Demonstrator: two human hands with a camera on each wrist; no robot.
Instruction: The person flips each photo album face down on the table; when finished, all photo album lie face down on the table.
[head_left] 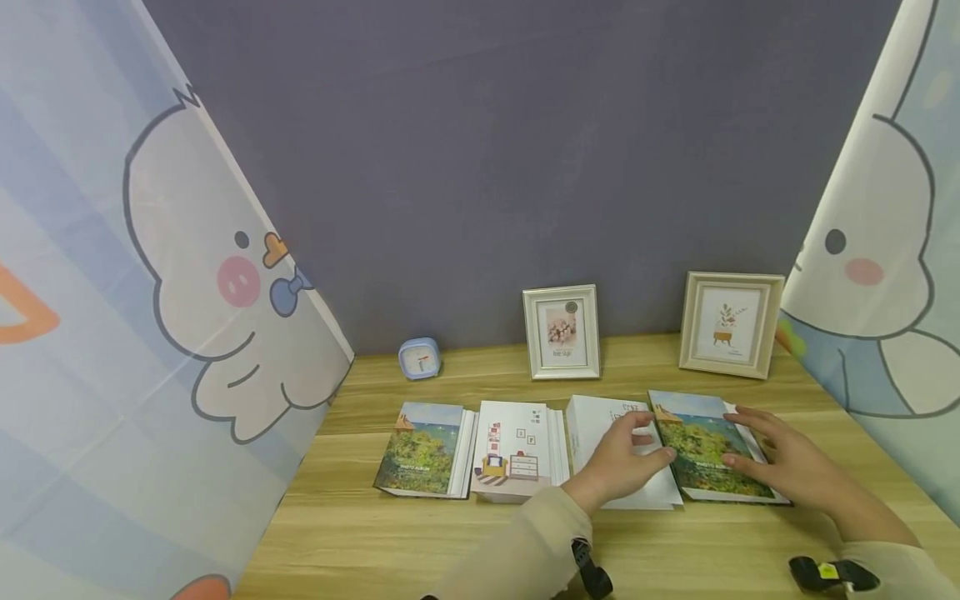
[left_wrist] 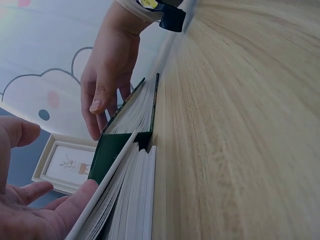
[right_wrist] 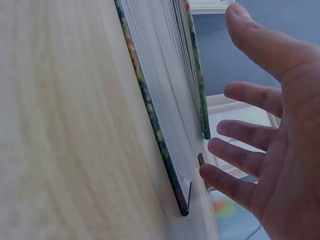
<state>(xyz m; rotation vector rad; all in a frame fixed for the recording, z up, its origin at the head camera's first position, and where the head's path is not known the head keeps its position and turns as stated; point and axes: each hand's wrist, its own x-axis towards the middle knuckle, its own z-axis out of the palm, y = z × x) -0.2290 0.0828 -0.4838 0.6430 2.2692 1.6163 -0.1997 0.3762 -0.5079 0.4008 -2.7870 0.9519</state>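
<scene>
At the right end of a row lies a photo album with a painted seaside cover [head_left: 697, 446], its pages showing at the side. Over that album's right part is my right hand [head_left: 795, 467], fingers extended; in the right wrist view the hand [right_wrist: 280, 145] is apart from the album's page edges [right_wrist: 162, 70]. My left hand [head_left: 618, 462] hovers over or rests on a white album [head_left: 592, 417], fingertips beside the painted album's left edge; which of the two I cannot tell. The left wrist view shows the white album's pages [left_wrist: 125, 200] against the painted album's dark green spine [left_wrist: 107, 152].
Farther left lie a white album with a furniture drawing [head_left: 510, 446] and another painted album [head_left: 420, 450]. Behind the row stand a small blue clock [head_left: 420, 358] and two picture frames, one smaller [head_left: 562, 333], one larger [head_left: 731, 323]. Printed curtains [head_left: 900, 367] flank the wooden table [head_left: 360, 533].
</scene>
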